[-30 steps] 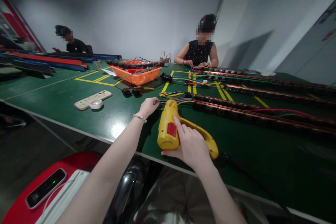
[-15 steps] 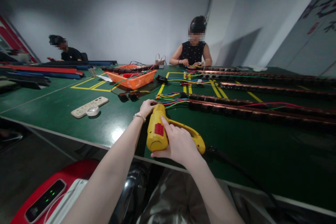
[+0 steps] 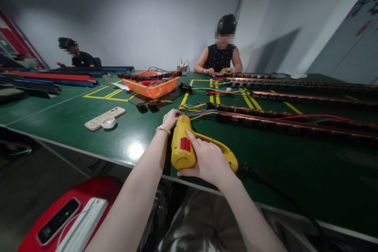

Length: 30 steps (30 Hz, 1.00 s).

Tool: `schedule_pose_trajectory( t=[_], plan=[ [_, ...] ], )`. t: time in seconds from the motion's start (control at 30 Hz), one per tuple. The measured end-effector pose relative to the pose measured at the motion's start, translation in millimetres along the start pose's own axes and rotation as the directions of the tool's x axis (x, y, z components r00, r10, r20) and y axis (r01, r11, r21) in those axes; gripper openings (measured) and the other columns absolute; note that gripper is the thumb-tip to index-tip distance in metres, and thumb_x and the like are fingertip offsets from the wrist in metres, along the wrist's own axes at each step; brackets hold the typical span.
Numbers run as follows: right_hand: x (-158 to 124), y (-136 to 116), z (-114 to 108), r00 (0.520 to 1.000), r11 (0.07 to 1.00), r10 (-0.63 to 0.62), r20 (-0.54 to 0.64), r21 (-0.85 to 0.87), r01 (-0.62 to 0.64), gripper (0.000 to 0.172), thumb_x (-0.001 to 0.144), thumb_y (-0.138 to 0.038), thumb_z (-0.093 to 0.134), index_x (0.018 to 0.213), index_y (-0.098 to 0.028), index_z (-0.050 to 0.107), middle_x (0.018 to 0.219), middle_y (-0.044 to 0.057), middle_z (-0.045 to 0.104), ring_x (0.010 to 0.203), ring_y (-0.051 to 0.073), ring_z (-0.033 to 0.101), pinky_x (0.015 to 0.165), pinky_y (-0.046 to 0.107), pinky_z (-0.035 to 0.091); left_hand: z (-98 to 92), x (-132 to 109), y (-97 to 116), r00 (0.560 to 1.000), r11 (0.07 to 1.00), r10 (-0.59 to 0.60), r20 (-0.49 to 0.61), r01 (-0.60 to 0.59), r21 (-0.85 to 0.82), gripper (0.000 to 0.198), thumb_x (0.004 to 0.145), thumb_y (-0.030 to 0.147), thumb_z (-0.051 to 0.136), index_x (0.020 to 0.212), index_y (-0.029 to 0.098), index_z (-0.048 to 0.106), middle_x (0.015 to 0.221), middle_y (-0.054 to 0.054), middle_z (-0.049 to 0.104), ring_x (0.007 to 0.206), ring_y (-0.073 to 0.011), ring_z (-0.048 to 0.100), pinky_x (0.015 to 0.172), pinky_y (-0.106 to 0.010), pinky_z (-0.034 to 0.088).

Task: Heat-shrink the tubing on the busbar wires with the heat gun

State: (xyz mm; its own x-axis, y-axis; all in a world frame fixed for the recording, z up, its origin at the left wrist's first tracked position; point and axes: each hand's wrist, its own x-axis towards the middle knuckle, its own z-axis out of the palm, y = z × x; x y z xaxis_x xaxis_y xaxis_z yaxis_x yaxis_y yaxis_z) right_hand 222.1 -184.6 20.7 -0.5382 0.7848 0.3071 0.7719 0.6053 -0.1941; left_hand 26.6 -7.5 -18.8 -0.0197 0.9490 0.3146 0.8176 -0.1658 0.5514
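My right hand is wrapped round a yellow heat gun with a red label, its nozzle end pointing away from me. A black cord leads off from the handle to the right. Just left of the nozzle is my left hand, fingers bent together near the ends of several coloured wires. What those fingers hold is hidden behind the heat gun. The wires run into a long dark bar with copper strips lying to the right.
An orange basket holds wired parts on the green table. Left of my arms lie a beige power strip and a small white round item. A person works across the table; another person sits far left.
My view has shifted slightly, so everything appears a little further right. Both hands and the heat gun keep nearly the same pose by the wires.
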Motion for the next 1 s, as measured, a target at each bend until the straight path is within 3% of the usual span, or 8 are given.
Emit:
schedule_pose_trajectory(
  t=[0.27, 0.4, 0.5, 0.6, 0.67, 0.87, 1.0],
  plan=[
    [-0.7, 19.4, -6.8, 1.000, 1.000, -0.011, 0.000, -0.013, 0.011, 0.126, 0.048, -0.072, 0.073, 0.146, -0.012, 0.022, 0.106, 0.011, 0.063, 0.095, 0.029, 0.059, 0.086, 0.041, 0.045, 9.9, 5.7, 0.5, 0.994, 0.996, 0.043, -0.104, -0.051, -0.074, 0.016, 0.088, 0.026, 0.051, 0.092, 0.016, 0.064, 0.099, -0.007, 0.064, 0.094, -0.0171, 0.059, 0.083, -0.027, 0.045],
    [-9.1, 23.7, -5.5, 0.997, 0.997, -0.010, -0.073, -0.076, 0.004, 0.123, 0.048, -0.077, 0.069, 0.145, -0.013, 0.027, 0.113, 0.012, 0.061, 0.102, 0.030, 0.056, 0.092, 0.044, 0.041, 13.2, 9.3, -3.6, 0.998, 0.991, 0.025, -0.064, -0.033, -0.128, 0.020, 0.088, 0.030, 0.052, 0.089, 0.014, 0.064, 0.091, -0.007, 0.067, 0.085, -0.0171, 0.060, 0.076, -0.026, 0.045],
    [-28.0, 38.5, -2.5, 0.984, 0.987, 0.032, -0.176, -0.149, -0.059, 0.102, 0.060, -0.078, 0.062, 0.138, -0.016, 0.039, 0.118, 0.010, 0.059, 0.106, 0.030, 0.054, 0.093, 0.044, 0.039, 12.1, 9.8, -3.3, 0.999, 0.993, 0.017, -0.030, -0.020, -0.119, 0.023, 0.087, 0.033, 0.052, 0.084, 0.014, 0.065, 0.086, -0.007, 0.069, 0.080, -0.0172, 0.061, 0.070, -0.026, 0.044],
    [-51.5, 57.6, -1.5, 0.959, 0.967, 0.051, -0.279, -0.226, -0.117, 0.073, 0.081, -0.067, 0.047, 0.129, -0.012, 0.047, 0.112, 0.011, 0.062, 0.101, 0.026, 0.056, 0.094, 0.041, 0.037, 10.5, 7.8, -0.7, 0.999, 0.995, 0.029, -0.032, -0.032, -0.090, 0.023, 0.087, 0.034, 0.052, 0.084, 0.015, 0.065, 0.083, -0.007, 0.069, 0.076, -0.0172, 0.060, 0.067, -0.026, 0.043],
    [-62.6, 65.2, -2.3, 0.964, 0.971, 0.033, -0.263, -0.219, -0.093, 0.056, 0.090, -0.059, 0.038, 0.123, -0.015, 0.050, 0.109, 0.008, 0.063, 0.101, 0.022, 0.057, 0.099, 0.041, 0.032, 10.3, 5.8, 1.1, 0.998, 0.995, 0.034, -0.047, -0.038, -0.091, 0.022, 0.088, 0.033, 0.051, 0.086, 0.016, 0.065, 0.083, -0.006, 0.069, 0.076, -0.0173, 0.061, 0.067, -0.026, 0.043],
    [-65.1, 62.6, -5.6, 0.971, 0.980, 0.071, -0.227, -0.167, -0.110, 0.047, 0.092, -0.055, 0.037, 0.114, -0.017, 0.054, 0.102, 0.005, 0.064, 0.097, 0.021, 0.057, 0.093, 0.039, 0.034, 10.7, 1.4, 4.2, 0.996, 0.966, 0.072, -0.060, -0.084, -0.243, 0.022, 0.086, 0.025, 0.050, 0.097, 0.014, 0.065, 0.091, -0.008, 0.071, 0.083, -0.0166, 0.064, 0.074, -0.025, 0.047],
    [-63.8, 60.8, -6.9, 0.969, 0.983, 0.106, -0.223, -0.126, -0.137, 0.045, 0.090, -0.055, 0.043, 0.111, -0.017, 0.054, 0.102, 0.004, 0.064, 0.096, 0.021, 0.056, 0.089, 0.037, 0.035, 10.0, 0.9, 2.9, 0.990, 0.966, 0.132, -0.042, -0.138, -0.221, 0.021, 0.080, 0.020, 0.055, 0.096, 0.014, 0.068, 0.090, -0.007, 0.070, 0.076, -0.0153, 0.061, 0.071, -0.025, 0.047]
  ],
)
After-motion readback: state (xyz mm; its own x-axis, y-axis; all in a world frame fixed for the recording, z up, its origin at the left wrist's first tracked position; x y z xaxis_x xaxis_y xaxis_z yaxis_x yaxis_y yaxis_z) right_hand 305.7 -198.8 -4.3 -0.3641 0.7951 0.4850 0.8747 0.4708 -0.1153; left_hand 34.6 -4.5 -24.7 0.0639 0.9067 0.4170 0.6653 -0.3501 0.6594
